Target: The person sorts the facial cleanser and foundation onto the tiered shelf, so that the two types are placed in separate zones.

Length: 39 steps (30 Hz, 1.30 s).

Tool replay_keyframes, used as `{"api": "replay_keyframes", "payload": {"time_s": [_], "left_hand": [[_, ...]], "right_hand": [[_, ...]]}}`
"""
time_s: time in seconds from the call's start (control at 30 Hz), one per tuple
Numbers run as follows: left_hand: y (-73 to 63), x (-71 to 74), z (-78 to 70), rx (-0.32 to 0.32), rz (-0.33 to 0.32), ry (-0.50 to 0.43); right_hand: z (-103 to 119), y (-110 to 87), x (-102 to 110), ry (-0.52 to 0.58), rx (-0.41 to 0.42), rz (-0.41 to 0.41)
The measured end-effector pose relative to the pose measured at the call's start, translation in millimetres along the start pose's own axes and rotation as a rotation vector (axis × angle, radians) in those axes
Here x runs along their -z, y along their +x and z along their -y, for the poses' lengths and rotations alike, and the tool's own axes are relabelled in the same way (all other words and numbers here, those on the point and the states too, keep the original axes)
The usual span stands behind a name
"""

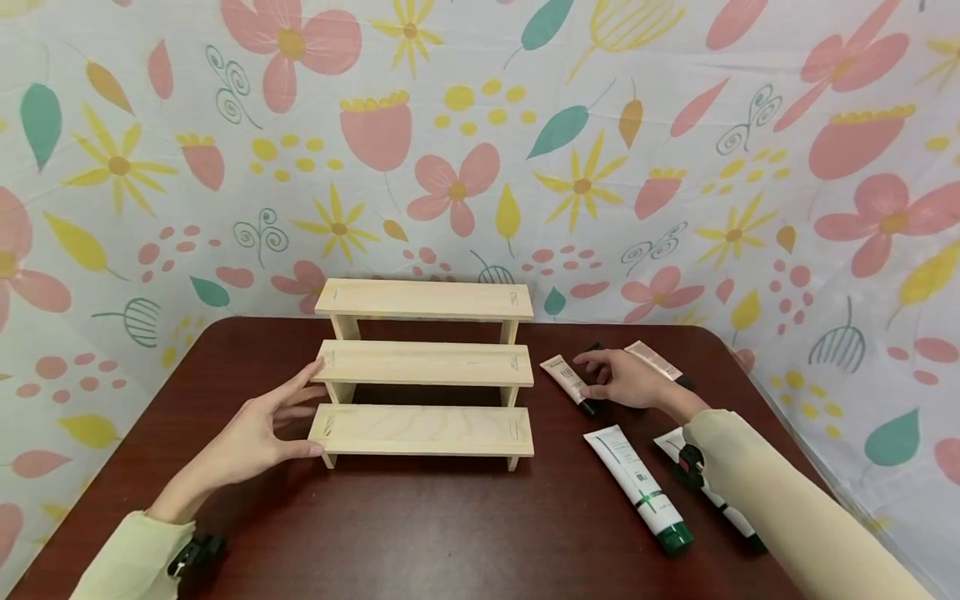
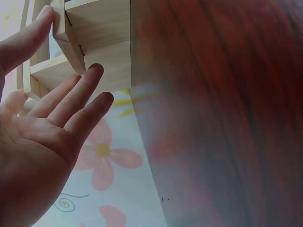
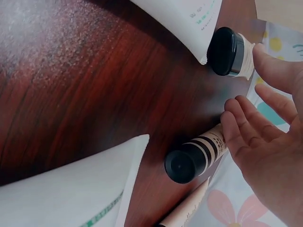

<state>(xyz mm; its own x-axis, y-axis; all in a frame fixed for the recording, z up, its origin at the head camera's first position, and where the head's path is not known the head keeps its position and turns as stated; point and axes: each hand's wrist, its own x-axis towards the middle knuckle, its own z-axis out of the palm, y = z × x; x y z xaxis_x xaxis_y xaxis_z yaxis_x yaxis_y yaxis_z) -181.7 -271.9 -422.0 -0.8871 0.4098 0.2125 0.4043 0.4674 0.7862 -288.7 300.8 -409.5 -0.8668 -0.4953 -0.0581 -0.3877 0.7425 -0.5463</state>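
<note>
A three-tier wooden display stand (image 1: 423,364) stands on the table. At its left side is my left hand (image 1: 258,429), fingers extended, the thumb by the bottom tier and a fingertip by the middle one; the left wrist view shows this hand (image 2: 42,132) spread. My right hand (image 1: 622,379) reaches over small tubes, its thumb at a beige tube with a black cap (image 1: 567,382). In the right wrist view, the thumb meets that black-capped tube (image 3: 244,56), while the other fingertips are by a beige tube with black stripes (image 3: 208,146), mostly hidden by the hand in the head view.
Another beige tube (image 1: 652,358) lies behind the right hand. Nearer the front lies a white tube with a green cap (image 1: 637,483); a second white tube (image 1: 671,442) is partly under the right forearm. A floral cloth (image 1: 465,167) hangs behind the dark table (image 1: 420,533).
</note>
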Motion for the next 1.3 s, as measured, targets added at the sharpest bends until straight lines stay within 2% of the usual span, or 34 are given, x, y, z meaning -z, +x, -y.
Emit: {"api": "replay_keyframes", "payload": {"time_s": [0.43, 0.87, 1.3], "left_hand": [[-2.3, 2.2, 2.7, -0.021, -0.011, 0.013], [-0.6, 3.1, 2.5, -0.013, 0.004, 0.008], [-2.1, 5.2, 4.4, -0.024, -0.002, -0.018]], "right_hand": [[-2.2, 7.7, 1.6, 0.012, -0.042, 0.049], [-5.9, 10.3, 0.4, 0.112, 0.022, 0.095], [-6.0, 15.3, -0.6, 0.139, -0.035, 0.136]]}}
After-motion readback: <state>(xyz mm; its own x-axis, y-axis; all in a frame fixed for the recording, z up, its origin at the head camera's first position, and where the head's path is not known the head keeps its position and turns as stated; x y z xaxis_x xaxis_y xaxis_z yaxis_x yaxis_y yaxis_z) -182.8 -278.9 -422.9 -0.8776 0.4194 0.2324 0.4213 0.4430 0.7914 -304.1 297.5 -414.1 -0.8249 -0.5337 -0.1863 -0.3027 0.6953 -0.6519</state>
